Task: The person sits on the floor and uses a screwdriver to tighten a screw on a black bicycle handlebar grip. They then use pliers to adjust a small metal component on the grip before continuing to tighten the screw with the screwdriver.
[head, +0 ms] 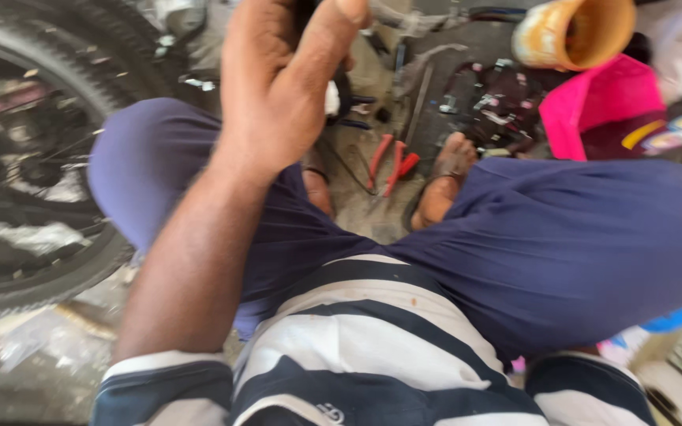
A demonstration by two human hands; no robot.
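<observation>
At the top centre of the frame the left hand is raised close to the camera, its fingers curled and pressed around something dark that the frame edge and blur largely hide; what it is cannot be told. The right hand is not in view. Below the left hand, in the middle of the frame, red-handled pliers lie untouched on the floor between the person's sandalled feet. A spoked wheel with tyre fills the left side. An orange-stained jug and a pink container sit upper right.
</observation>
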